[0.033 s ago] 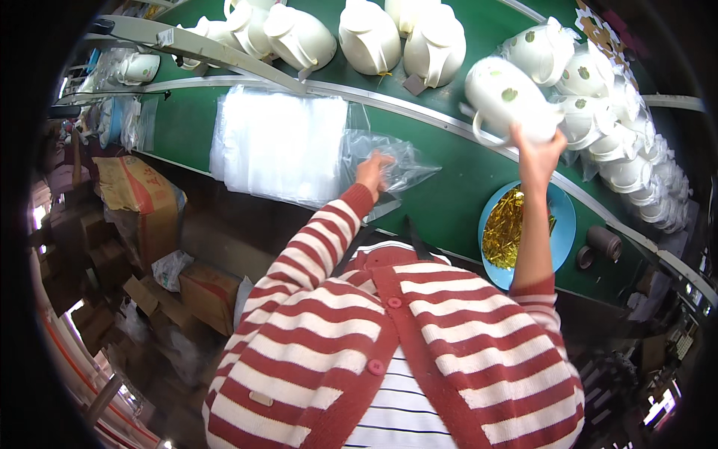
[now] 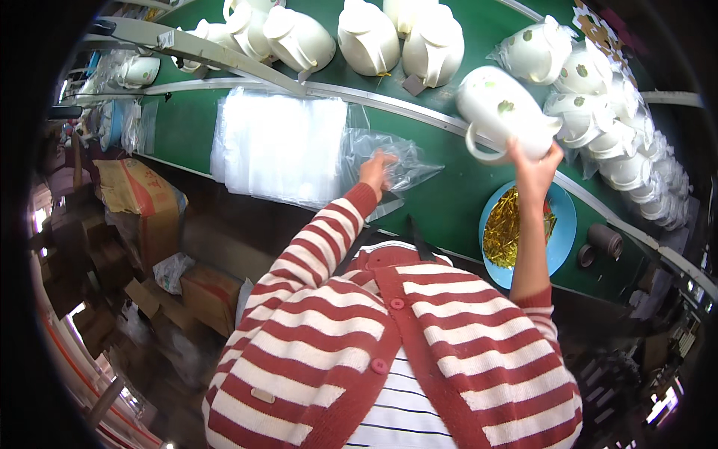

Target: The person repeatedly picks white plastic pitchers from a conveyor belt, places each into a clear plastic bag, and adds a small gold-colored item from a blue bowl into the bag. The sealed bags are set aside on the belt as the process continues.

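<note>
My right hand (image 2: 535, 168) grips a white jug (image 2: 497, 105) with a green leaf print near its spout end, holding it tilted above the bench. The jug's handle points left and toward me. At the middle of the bench, my left hand (image 2: 376, 172) has its fingers closed on a clear plastic bag (image 2: 407, 161), whose pointed end reaches right. Left of that hand lies a flat stack of clear bags (image 2: 280, 146). Below my right forearm sits a blue basin (image 2: 565, 224) holding gold twist ties (image 2: 502, 230).
Bare white jugs (image 2: 366, 37) stand along the back of the green bench (image 2: 441, 217). Several bagged jugs (image 2: 583, 116) crowd the right side. A metal rail (image 2: 407, 112) crosses the bench. Near the basin lies a dark roll (image 2: 604, 241); cardboard boxes (image 2: 149, 202) stand at lower left.
The jug in my right hand has come slightly down and left, toward me, and looks less blurred. My left hand stays at the bag, nearly still.
</note>
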`<action>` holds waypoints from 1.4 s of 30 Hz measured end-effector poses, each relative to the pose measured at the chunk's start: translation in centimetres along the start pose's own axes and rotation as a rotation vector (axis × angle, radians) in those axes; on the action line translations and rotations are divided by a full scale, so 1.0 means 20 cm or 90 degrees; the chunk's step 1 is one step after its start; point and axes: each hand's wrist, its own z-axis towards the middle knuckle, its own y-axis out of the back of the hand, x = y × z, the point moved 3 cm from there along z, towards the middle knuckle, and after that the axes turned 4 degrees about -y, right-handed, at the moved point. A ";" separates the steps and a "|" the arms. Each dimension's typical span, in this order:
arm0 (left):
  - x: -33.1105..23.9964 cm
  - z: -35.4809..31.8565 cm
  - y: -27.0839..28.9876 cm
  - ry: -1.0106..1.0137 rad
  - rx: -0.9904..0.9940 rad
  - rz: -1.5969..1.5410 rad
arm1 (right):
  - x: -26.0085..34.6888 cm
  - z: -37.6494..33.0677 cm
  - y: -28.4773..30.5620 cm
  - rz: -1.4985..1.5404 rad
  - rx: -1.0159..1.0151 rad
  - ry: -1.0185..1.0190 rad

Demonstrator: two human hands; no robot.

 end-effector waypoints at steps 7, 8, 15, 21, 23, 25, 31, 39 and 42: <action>-0.03 -0.05 -0.12 -0.416 0.158 0.409 | -0.10 -0.65 -0.07 0.281 0.271 -0.258; -0.03 -0.06 -0.10 -0.395 0.214 0.333 | -0.19 -0.65 -0.10 0.293 0.306 -0.273; -0.06 -0.01 0.13 0.128 0.088 -0.240 | -0.41 -0.63 -0.24 0.234 0.415 -0.300; -0.36 -0.13 0.34 -0.146 -0.101 0.211 | -0.25 -0.73 -0.25 -0.162 0.563 0.212; -0.49 -0.26 0.25 -0.386 -0.062 0.409 | -0.20 -0.76 -0.25 -0.242 0.638 0.352; -0.51 -0.36 0.17 -0.586 -0.006 0.519 | -0.07 -0.82 -0.31 -0.355 0.700 0.490; -0.45 -0.72 0.12 -0.837 0.065 0.560 | -0.01 -0.78 -0.34 -0.196 0.388 -0.034; -0.35 -1.10 -0.07 -0.756 0.131 0.431 | -0.06 -0.65 -0.35 0.289 0.240 -0.482; -0.52 -1.23 -0.18 -0.778 0.084 0.363 | 0.11 -0.64 -0.26 -0.192 0.135 -0.164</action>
